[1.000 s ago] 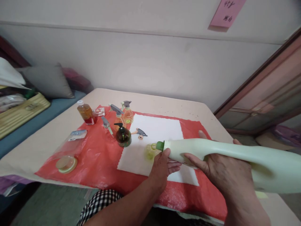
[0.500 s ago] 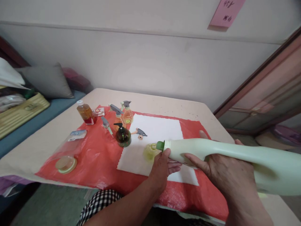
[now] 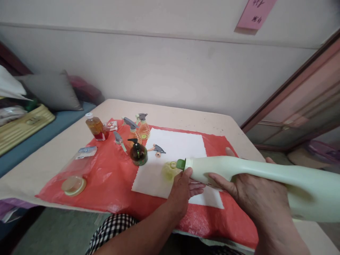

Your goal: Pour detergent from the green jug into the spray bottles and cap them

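A large pale green plastic bottle point(image 3: 212, 166) with a darker green spout point(image 3: 181, 164) is held nearly level, spout to the left. My right hand point(image 3: 256, 191) is wrapped round its handle part, thumb along the near side. Close behind the spout, my left hand point(image 3: 183, 187) grips the neck, its thumb on the rim and fingers beneath. Just left of the spout, a small yellow-green clear bottle point(image 3: 169, 172) stands on a white cloth point(image 3: 180, 140), its mouth by the spout tip. Whether liquid flows I cannot tell. A grey and orange spray head point(image 3: 160, 149) lies farther back.
Left of the cloth are a dark green pump bottle point(image 3: 139, 155), orange spray bottles point(image 3: 144, 129), a brown liquid bottle point(image 3: 95, 127), a round lidded container point(image 3: 74, 185) and a clear bag point(image 3: 82, 159). Red plastic sheeting point(image 3: 111, 187) covers the table point(image 3: 170, 113). A wall rises behind.
Both hands and the large bottle hold almost the same place. The view has shifted very slightly.
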Demonstrator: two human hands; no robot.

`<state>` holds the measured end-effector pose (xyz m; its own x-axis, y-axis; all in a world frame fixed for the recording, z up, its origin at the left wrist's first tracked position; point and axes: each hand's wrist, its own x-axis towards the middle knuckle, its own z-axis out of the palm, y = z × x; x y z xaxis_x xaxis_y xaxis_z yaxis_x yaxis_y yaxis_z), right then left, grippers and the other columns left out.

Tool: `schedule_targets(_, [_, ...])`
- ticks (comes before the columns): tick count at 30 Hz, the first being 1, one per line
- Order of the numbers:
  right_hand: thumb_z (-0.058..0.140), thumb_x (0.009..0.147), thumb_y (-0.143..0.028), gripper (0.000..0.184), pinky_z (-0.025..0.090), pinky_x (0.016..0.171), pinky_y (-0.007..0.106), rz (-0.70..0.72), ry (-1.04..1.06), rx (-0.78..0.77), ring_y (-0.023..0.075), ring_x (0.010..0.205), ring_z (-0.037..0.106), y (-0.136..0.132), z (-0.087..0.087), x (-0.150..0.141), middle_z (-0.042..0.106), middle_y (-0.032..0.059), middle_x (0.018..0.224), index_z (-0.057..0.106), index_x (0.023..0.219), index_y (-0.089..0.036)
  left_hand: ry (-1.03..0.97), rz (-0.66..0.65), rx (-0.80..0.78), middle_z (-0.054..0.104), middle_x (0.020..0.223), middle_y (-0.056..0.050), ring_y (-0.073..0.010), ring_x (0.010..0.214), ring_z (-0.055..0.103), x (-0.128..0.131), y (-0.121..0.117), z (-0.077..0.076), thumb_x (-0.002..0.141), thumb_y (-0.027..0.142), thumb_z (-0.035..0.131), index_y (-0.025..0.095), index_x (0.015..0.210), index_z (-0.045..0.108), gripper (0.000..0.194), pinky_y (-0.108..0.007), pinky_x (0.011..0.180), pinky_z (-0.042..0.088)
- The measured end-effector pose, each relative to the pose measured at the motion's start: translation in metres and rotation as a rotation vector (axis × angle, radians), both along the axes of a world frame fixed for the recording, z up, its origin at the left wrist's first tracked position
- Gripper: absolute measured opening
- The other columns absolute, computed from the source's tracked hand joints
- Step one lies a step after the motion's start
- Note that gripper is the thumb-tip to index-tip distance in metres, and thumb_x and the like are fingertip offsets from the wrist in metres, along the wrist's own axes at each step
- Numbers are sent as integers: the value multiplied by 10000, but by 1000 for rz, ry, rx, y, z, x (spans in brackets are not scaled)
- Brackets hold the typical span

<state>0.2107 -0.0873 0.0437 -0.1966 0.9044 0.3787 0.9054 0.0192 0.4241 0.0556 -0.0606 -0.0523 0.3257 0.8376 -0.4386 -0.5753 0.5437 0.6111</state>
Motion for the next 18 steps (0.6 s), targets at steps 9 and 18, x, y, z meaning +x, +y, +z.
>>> schedule_targets(9, [209, 940, -684, 860, 318, 1044, 591, -2, -85, 29, 254, 548, 580, -4, 5, -2, 621, 98, 520, 671, 1220, -14, 5, -16, 21, 710, 829, -111, -250, 769, 733, -1, -1, 2, 832, 564, 622, 87, 1046, 621, 523, -311, 674, 569])
schedule_targets(18, [150, 933, -697, 887, 331, 1009, 603, 34, 95, 49, 235, 535, 514, -3, 3, -5, 552, 66, 477, 693, 1212, -53, 10, -12, 19, 710, 818, -96, -251, 770, 735, -2, 0, -1, 809, 582, 646, 88, 1079, 619, 563, -305, 667, 571])
